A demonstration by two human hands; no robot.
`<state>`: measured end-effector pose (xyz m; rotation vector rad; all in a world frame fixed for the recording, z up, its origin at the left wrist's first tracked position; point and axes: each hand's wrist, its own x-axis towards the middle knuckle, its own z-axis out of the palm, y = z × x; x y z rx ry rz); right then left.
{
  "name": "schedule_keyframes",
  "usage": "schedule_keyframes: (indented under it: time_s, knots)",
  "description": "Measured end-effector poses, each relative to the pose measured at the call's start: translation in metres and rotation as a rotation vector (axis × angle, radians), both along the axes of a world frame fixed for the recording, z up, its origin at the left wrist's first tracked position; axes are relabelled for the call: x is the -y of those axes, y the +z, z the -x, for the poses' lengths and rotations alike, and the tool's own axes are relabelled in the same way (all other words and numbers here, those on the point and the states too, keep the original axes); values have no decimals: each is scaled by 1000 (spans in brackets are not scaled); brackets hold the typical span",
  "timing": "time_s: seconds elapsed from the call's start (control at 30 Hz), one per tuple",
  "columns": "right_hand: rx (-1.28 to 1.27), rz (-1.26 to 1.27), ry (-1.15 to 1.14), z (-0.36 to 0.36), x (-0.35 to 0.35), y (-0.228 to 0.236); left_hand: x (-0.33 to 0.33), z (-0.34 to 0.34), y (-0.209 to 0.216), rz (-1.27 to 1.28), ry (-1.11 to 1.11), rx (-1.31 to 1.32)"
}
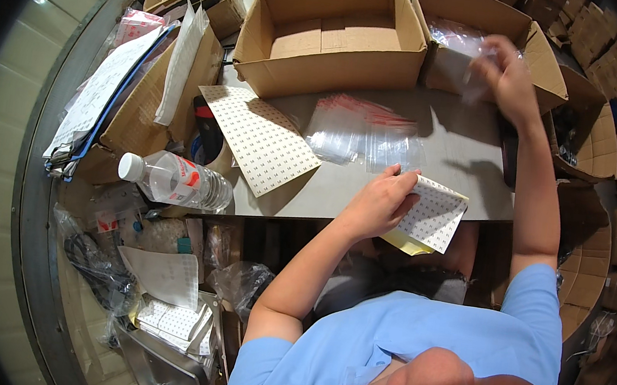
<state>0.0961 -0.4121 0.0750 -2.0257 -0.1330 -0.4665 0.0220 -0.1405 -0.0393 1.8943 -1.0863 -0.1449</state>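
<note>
My left hand (382, 203) grips a folded sheet of small printed labels (434, 216) with yellowish backing, just past the table's front edge. My right hand (505, 82) is raised at the right-hand cardboard box (458, 80), its fingers bent. A clear plastic bag (476, 87), blurred by motion, hangs from these fingers against the box's front wall. More clear bags (452, 38) lie inside that box. Between my hands and the boxes, several clear zip bags with red top edges (365, 132) are spread overlapping on the table. A larger label sheet (257, 141) lies to their left.
A cardboard box (330, 69) stands at the table's back, its bottom visible. A capped clear bottle (177, 180) lies at the left front edge, beside a clipboard with papers (110, 94). Another open box (586, 129) is at the right. Below left are label sheets (172, 321) and plastic wrap.
</note>
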Motion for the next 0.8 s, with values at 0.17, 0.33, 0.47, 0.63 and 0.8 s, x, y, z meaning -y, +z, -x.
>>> schedule_keyframes:
  time_s: [0.17, 0.33, 0.47, 0.63, 0.8]
  knots:
    - [298, 657, -648, -44, 40, 10, 8, 2, 1, 85, 31, 93]
    - [41, 386, 166, 35, -39, -12, -2, 1, 3, 28, 106, -77]
    - [-468, 306, 529, 81, -52, -34, 2, -1, 3, 100, 112, -155]
    - [-446, 266, 440, 94, -46, -43, 3, -1, 2, 113, 116, -144]
    - [-470, 228, 375, 98, -50, -47, 2, -1, 7, 32, 98, -249]
